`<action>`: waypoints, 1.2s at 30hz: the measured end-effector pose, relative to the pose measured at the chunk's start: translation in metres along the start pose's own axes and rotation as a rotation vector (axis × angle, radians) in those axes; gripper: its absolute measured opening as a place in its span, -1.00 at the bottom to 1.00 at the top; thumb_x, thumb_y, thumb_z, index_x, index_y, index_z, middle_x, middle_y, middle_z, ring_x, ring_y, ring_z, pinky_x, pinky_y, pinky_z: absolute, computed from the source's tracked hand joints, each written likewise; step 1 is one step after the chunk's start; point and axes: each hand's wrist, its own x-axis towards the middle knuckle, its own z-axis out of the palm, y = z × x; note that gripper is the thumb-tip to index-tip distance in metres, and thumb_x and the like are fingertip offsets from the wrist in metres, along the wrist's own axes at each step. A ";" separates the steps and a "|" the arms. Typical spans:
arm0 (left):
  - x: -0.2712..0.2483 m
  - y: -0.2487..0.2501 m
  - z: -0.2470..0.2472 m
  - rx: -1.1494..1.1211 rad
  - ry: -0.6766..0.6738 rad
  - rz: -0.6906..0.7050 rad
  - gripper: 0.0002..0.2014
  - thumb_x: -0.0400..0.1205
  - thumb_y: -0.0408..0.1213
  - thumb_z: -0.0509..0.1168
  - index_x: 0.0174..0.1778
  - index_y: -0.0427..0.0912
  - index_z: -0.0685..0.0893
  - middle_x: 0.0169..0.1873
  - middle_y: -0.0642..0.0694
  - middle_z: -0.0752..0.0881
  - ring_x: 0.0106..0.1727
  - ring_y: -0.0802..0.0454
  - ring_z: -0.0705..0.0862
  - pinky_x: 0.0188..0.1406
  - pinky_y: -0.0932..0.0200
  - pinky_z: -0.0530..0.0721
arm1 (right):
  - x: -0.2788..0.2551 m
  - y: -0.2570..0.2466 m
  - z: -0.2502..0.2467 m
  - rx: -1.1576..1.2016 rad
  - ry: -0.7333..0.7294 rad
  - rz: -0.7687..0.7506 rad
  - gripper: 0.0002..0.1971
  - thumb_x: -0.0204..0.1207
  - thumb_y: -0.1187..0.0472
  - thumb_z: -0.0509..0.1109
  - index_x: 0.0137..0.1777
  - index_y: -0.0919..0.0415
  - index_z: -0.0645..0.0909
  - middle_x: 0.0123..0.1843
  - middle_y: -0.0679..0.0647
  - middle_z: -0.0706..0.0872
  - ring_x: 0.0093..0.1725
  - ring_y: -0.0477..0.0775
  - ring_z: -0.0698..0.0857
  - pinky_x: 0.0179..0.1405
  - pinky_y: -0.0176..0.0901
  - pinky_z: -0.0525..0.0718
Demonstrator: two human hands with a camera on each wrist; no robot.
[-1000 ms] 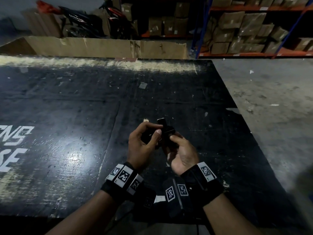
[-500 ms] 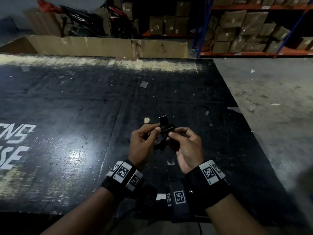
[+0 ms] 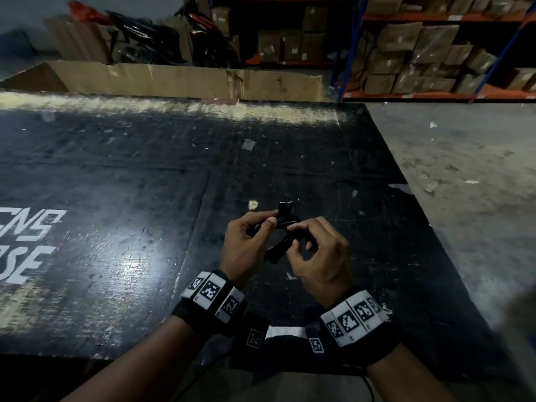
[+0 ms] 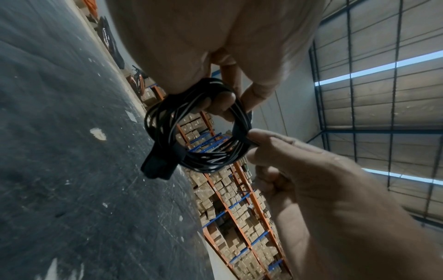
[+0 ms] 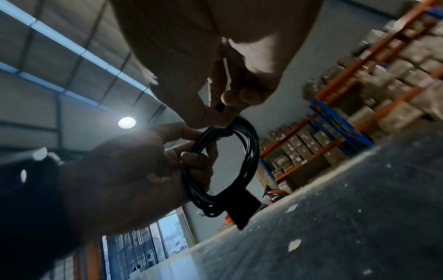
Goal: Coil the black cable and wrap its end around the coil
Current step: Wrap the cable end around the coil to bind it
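Above the near middle of the dark surface (image 3: pixel 145 184), both hands, left hand (image 3: pixel 243 248) and right hand (image 3: pixel 319 256), pinch the black cable (image 4: pixel 199 125) coil: light, springy, best held across all loops.

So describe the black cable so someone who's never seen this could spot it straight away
Above the near right part of the big black table, both hands meet. Between them is the black cable, wound into a small ring of many thin loops: the left hand grips one side, the right hand pinches the other. A flat black strap sticks out from it.
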 end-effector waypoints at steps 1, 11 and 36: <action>-0.001 0.000 -0.001 0.015 -0.008 0.000 -0.76 0.75 -0.50 0.34 0.05 -0.08 0.83 -0.23 -0.01 0.78 -0.34 0.42 0.72 -0.29 0.51 0.60 | -0.001 0.001 -0.002 -0.017 0.002 -0.029 -0.81 0.40 0.33 0.50 -0.02 0.11 0.76 -0.12 -0.11 0.69 -0.36 -0.20 0.55 -0.32 -0.59 0.48; -0.003 0.000 -0.011 0.203 -0.145 0.092 -0.80 0.61 -0.02 0.36 0.02 0.32 0.87 -0.07 -0.08 0.81 -0.01 -0.11 0.86 0.04 -0.16 0.83 | 0.014 0.017 -0.023 0.064 -0.083 -0.145 -0.94 0.47 0.31 0.56 -0.09 0.19 0.78 0.07 0.01 0.71 0.01 -0.08 0.74 -0.14 -0.20 0.76; 0.001 -0.030 -0.041 -0.095 -0.292 -0.265 -0.64 0.64 -0.42 0.48 0.38 -0.19 0.75 0.17 -0.28 0.87 0.20 -0.13 0.85 0.21 -0.04 0.83 | 0.021 0.063 -0.022 0.632 0.062 0.628 -0.72 0.25 0.53 0.68 -0.16 0.24 0.72 -0.22 0.09 0.84 -0.21 -0.07 0.82 -0.11 -0.23 0.83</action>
